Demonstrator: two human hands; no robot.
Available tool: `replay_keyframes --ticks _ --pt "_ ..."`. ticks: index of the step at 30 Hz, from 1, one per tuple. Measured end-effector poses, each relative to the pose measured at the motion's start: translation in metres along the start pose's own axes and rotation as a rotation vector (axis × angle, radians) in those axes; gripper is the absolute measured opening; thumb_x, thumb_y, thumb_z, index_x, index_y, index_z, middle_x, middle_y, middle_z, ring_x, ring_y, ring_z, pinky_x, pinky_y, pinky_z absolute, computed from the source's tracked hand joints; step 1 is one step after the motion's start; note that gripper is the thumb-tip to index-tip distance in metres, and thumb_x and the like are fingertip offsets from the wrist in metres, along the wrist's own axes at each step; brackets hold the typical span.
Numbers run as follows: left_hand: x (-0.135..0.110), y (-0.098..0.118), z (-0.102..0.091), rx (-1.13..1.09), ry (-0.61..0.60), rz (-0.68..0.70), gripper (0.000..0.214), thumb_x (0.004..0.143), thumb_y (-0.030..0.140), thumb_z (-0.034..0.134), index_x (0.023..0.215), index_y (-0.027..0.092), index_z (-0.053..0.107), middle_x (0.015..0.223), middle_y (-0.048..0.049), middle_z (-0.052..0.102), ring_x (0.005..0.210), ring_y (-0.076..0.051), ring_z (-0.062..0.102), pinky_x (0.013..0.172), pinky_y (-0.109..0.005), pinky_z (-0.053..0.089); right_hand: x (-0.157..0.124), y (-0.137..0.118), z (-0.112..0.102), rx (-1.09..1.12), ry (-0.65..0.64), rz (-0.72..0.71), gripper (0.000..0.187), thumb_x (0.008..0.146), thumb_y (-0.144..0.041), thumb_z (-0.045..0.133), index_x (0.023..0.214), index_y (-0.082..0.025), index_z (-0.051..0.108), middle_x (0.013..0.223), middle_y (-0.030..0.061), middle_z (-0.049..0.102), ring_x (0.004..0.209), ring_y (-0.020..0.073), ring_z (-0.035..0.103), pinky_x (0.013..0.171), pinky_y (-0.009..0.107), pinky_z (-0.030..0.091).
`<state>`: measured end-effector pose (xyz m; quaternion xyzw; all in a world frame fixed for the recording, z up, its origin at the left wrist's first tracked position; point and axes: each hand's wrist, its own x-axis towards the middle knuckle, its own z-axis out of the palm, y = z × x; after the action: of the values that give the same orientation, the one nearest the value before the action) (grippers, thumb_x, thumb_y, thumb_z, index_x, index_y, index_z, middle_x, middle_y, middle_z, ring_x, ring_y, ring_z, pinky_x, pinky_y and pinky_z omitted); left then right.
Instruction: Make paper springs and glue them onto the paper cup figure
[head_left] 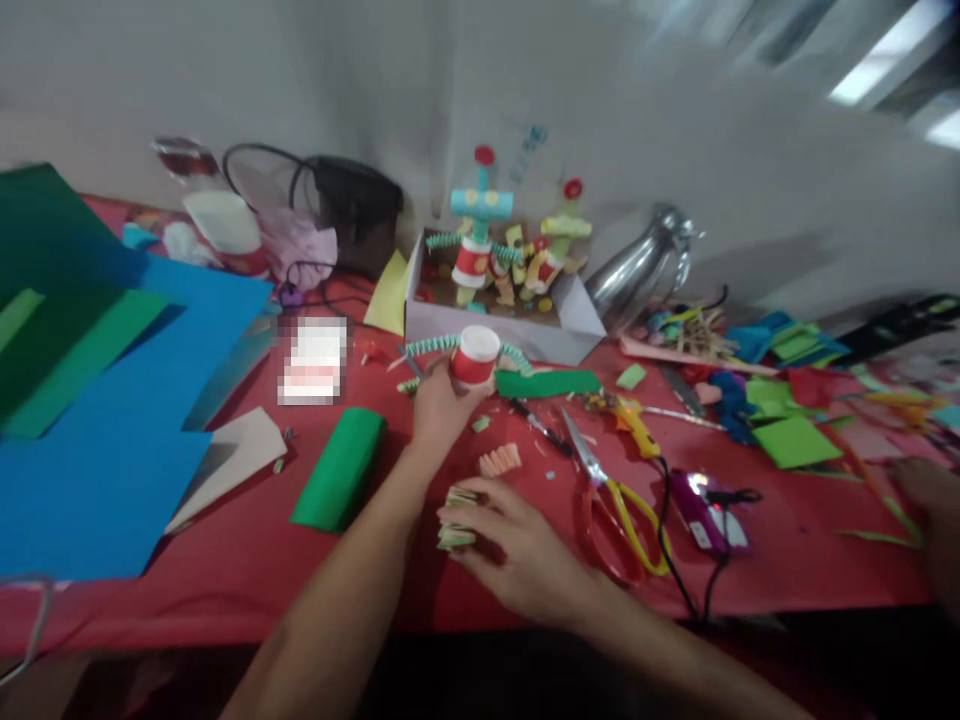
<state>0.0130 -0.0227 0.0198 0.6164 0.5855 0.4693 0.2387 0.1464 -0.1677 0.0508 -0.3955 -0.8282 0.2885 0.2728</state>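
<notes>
My left hand [441, 408] is closed on a paper cup [477, 366] with a red band and a white end facing up. Green pleated paper springs [435, 345] stick out from both sides of the cup. Nearer to me, my right hand [521, 540] pinches a pale green pleated paper strip [457, 518], folded into a small stack. A peach pleated paper piece [499, 460] lies on the red tabletop [435, 590] just beyond that hand. Under and beside the cup runs a flat green paper strip [551, 383].
Finished cup figures [480, 262] stand in a white box [495, 335] at the back. Scissors [611, 500], a yellow-handled glue gun [637, 428], a purple device [709, 510] and cords lie right. Left are a green roll [341, 468] and blue sheets [172, 390]. Another person's hand [926, 490] shows far right.
</notes>
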Motion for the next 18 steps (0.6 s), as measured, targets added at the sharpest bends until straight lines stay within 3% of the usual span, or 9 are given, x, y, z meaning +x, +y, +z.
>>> replay_keyframes --ticks 4,6,7,9,12,18 --pt "0.002 -0.004 0.0 -0.006 0.0 0.012 0.055 0.07 0.036 0.076 0.117 0.015 0.058 0.113 -0.014 0.068 0.105 -0.029 0.065 0.092 -0.04 0.051 0.038 0.004 -0.066 0.278 0.349 0.06 0.033 0.087 -0.028 0.062 0.12 -0.031 0.058 0.12 0.0051 0.062 0.106 0.0212 0.062 0.089 0.038 0.053" --pt "0.002 -0.006 0.001 -0.004 0.016 0.025 0.055 0.07 0.036 0.077 0.117 0.014 0.058 0.111 -0.0141 0.068 0.104 -0.029 0.066 0.091 -0.04 0.051 0.064 0.012 -0.1 0.58 0.409 0.165 0.028 0.09 -0.03 0.056 0.118 -0.032 0.056 0.102 0.001 0.067 0.083 0.0169 0.067 0.071 0.031 0.056" --pt "0.003 -0.007 0.001 -0.002 0.028 0.031 0.054 0.07 0.036 0.077 0.116 0.014 0.059 0.11 -0.0142 0.068 0.103 -0.029 0.066 0.09 -0.041 0.051 0.076 0.018 -0.114 0.732 0.372 0.228 0.026 0.09 -0.032 0.053 0.116 -0.032 0.056 0.094 -0.0004 0.067 0.075 0.0162 0.067 0.063 0.029 0.054" --pt "0.003 -0.007 0.002 -0.01 0.045 0.041 0.052 0.071 0.038 0.076 0.115 0.014 0.059 0.11 -0.0145 0.068 0.104 -0.03 0.065 0.089 -0.041 0.052 0.096 0.031 -0.132 0.953 0.325 0.314 0.025 0.088 -0.033 0.054 0.112 -0.03 0.056 0.089 -0.0003 0.068 0.074 0.0168 0.068 0.06 0.027 0.053" --pt "0.003 -0.007 0.001 -0.041 0.049 0.042 0.049 0.072 0.04 0.074 0.112 0.015 0.06 0.11 -0.0137 0.068 0.107 -0.03 0.063 0.09 -0.042 0.051 0.112 0.046 -0.137 1.063 0.285 0.328 0.029 0.083 -0.036 0.06 0.112 -0.028 0.056 0.091 0.0001 0.068 0.079 0.0174 0.069 0.066 0.028 0.054" --pt "0.004 -0.011 0.001 -0.052 0.032 0.043 0.048 0.072 0.036 0.074 0.113 0.016 0.06 0.112 -0.0131 0.067 0.108 -0.031 0.063 0.09 -0.043 0.051 0.115 0.051 -0.128 0.688 0.295 0.201 0.044 0.082 -0.031 0.068 0.123 -0.033 0.051 0.098 -0.0021 0.063 0.082 0.0149 0.066 0.074 0.03 0.054"
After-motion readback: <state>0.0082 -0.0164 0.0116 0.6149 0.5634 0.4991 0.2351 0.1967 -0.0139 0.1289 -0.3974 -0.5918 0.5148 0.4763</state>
